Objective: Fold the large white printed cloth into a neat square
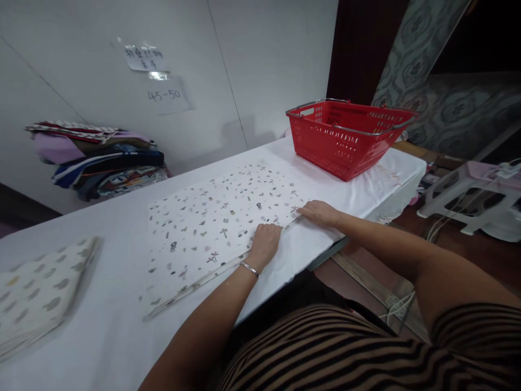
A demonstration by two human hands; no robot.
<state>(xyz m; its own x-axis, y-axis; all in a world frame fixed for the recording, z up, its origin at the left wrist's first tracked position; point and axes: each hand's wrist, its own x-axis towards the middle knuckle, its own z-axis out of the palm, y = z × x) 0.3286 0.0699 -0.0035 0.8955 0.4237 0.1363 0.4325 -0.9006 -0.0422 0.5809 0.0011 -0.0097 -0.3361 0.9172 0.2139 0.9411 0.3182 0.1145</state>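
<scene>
A white cloth with small printed motifs (pixel 211 222) lies spread flat on the white-covered table (pixel 109 326). My left hand (pixel 265 241), with a thin bracelet on the wrist, is closed on the cloth's near edge. My right hand (pixel 319 212) rests a little to the right on the same edge, fingers pinching it near the cloth's right corner. Both hands sit close together at the table's front side.
A red plastic basket (pixel 345 138) with metal handles stands at the table's far right. A folded patterned cloth (pixel 36 293) lies at the left end. A stack of folded fabrics (pixel 97 160) sits by the wall. A white stool (pixel 468 198) stands on the floor at right.
</scene>
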